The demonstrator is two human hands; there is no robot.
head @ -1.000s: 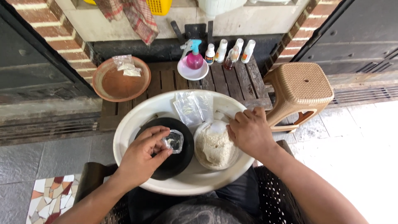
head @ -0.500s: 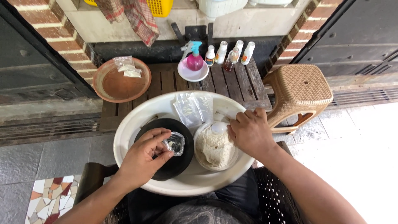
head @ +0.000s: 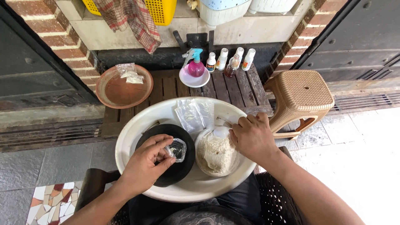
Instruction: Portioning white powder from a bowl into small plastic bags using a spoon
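A wide white basin (head: pixel 133 137) rests on my lap. Inside it lies a round black pan (head: pixel 179 175) on the left and a bowl of pale powder (head: pixel 214 154) on the right. My left hand (head: pixel 146 164) pinches a small clear plastic bag (head: pixel 177 149) over the black pan. My right hand (head: pixel 252 135) is closed at the powder bowl's far rim, gripping a small white scoop (head: pixel 221 132) that pokes out over the powder. Several empty clear bags (head: pixel 193 113) lie at the basin's far side.
A wooden slatted table (head: pixel 246 89) stands beyond the basin with a clay dish (head: pixel 118 91) holding a bag, a white bowl with a pink spray bottle (head: pixel 196 66) and several small bottles (head: pixel 233 60). A tan woven plastic stool (head: pixel 302 96) is at right.
None of note; both hands stay in place, the right hand shifting only slightly at the powder bowl's rim.
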